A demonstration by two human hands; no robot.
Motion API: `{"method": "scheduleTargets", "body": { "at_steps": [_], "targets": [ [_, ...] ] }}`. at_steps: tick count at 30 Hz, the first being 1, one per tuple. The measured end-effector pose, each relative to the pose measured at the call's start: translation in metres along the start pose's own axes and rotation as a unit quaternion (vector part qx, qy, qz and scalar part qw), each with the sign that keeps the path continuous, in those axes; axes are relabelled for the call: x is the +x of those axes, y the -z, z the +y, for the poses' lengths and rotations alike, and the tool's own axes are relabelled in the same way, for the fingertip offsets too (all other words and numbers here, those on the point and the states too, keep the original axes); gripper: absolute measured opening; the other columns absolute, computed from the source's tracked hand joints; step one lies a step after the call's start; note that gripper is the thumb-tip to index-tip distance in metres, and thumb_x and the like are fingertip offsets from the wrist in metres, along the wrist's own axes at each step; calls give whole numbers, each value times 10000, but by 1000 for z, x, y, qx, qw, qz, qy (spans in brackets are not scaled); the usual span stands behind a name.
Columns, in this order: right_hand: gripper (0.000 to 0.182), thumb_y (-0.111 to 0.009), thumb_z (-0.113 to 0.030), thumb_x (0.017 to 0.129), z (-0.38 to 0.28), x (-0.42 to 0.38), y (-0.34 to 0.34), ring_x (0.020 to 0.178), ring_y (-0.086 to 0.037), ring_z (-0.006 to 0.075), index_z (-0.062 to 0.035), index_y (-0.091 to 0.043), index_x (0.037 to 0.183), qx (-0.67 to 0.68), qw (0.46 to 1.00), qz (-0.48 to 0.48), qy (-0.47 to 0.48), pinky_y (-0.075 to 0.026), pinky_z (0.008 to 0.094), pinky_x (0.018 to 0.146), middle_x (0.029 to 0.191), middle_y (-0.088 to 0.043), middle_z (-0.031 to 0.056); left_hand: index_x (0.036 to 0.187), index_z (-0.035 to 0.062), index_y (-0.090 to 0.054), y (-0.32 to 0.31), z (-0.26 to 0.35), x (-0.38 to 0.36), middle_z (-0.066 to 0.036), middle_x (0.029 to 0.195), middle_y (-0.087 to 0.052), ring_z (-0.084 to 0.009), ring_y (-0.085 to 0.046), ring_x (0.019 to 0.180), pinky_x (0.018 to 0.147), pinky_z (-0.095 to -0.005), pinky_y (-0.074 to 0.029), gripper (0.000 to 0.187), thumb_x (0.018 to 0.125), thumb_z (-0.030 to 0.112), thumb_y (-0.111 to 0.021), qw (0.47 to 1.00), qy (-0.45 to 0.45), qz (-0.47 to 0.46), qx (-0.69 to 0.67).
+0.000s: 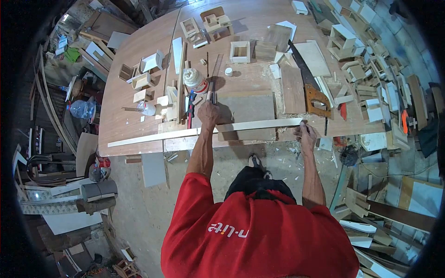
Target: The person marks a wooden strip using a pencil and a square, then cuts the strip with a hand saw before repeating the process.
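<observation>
A long pale wooden strip (252,125) lies across the near part of the table, running from the left edge to my right hand. My right hand (306,133) is closed on the strip's right end, at the front edge of the table. My left hand (208,114) reaches over the strip with its fingers closed around the near end of a slim dark tool (212,92); its exact kind is hard to make out. Just left of that hand lies a red-and-blue bar-shaped tool (190,109). A flat board (245,109) lies beyond the strip, between my hands.
A handsaw (317,99) with a wooden handle rests right of my hands. An open glue jar (194,81) and a steel ruler (217,65) are ahead. Small wooden furniture models (215,21) stand farther back. Offcuts (371,69) crowd the right side.
</observation>
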State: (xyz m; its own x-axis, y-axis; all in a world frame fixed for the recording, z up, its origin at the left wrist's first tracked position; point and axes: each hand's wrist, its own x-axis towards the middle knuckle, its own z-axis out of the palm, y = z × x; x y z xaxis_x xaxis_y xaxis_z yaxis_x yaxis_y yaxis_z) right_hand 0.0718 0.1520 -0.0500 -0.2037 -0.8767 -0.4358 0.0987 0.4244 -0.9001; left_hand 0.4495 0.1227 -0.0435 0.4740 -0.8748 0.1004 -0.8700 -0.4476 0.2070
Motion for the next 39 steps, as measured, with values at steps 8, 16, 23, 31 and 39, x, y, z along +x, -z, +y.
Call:
{"method": "scheduleTargets", "body": {
  "at_steps": [8, 16, 23, 31, 39],
  "targets": [
    [273, -520, -280, 959, 17, 3, 16, 624, -583, 111, -16, -586, 940, -158, 930, 182, 277, -474, 269, 579, 776, -646, 58, 871, -8, -623, 32, 34, -18, -200, 768, -654, -372, -640, 720, 649, -436, -507, 220, 753, 176, -655, 982, -67, 94, -148],
    [288, -477, -253, 965, -43, -38, -77, 778, -641, 231, 14, -581, 981, -202, 928, -184, 254, -492, 359, 715, 836, -650, 144, 792, -33, -632, 40, 119, -83, -41, 707, -620, -115, -549, 646, 616, -272, -451, 174, 858, 127, -611, 784, -30, -224, -578],
    [174, -579, -126, 891, -44, -43, -94, 724, -642, 213, 14, -580, 993, -229, 914, -247, 226, -493, 344, 669, 809, -669, 150, 829, -43, -634, 38, 109, -93, -53, 730, -627, -125, -560, 673, 628, -273, -458, 179, 830, 135, -651, 814, 17, -236, -530],
    [207, -607, -155, 862, -22, -33, -84, 679, -621, 142, 43, -584, 916, -140, 953, -242, 116, -492, 294, 612, 757, -671, 92, 947, 8, -636, 15, 32, -42, -135, 747, -638, -246, -632, 710, 653, -344, -500, 279, 679, 80, -670, 934, 7, -11, -358],
    [200, -604, -152, 855, -21, -42, -62, 705, -616, 144, 43, -593, 900, -118, 972, -184, 88, -494, 280, 635, 780, -665, 87, 924, -10, -630, 7, -15, 0, -200, 829, -664, -361, -657, 815, 711, -419, -516, 311, 706, 205, -685, 989, 54, -12, -138]
  ]
}}
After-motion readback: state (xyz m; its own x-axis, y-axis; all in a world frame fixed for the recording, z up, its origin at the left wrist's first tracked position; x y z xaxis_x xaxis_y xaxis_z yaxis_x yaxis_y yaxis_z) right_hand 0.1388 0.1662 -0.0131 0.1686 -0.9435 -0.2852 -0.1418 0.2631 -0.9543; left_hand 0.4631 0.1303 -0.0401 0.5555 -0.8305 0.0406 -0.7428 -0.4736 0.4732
